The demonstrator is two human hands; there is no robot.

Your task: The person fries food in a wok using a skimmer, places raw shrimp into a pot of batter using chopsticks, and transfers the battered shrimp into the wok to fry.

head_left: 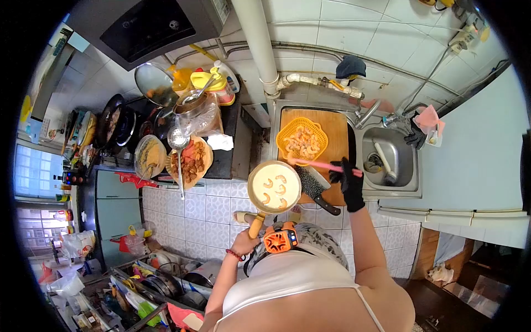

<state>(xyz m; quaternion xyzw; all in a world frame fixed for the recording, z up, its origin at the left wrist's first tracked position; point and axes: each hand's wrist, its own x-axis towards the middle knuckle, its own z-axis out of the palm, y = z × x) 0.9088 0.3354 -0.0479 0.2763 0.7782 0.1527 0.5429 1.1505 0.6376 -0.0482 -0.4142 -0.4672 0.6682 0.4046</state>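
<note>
On my feed, the left hand is wrapped round the handle of a round, cream-lined pan — curled shrimp inside — beside the wooden board; the black-gloved right hand grips a slim pink utensil.

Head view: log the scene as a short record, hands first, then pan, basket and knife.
Left hand: bare, gripping the handle of the pan
Right hand: black-gloved, holding a pink utensil
Utensil tip: by the basket's near edge; whether it grips anything is unclear
Pan contents: five shrimp pieces, spaced apart
Yellow basket: holds a shrimp pile; on the wooden board
Knife: on the board, its handle at the near edge
</note>
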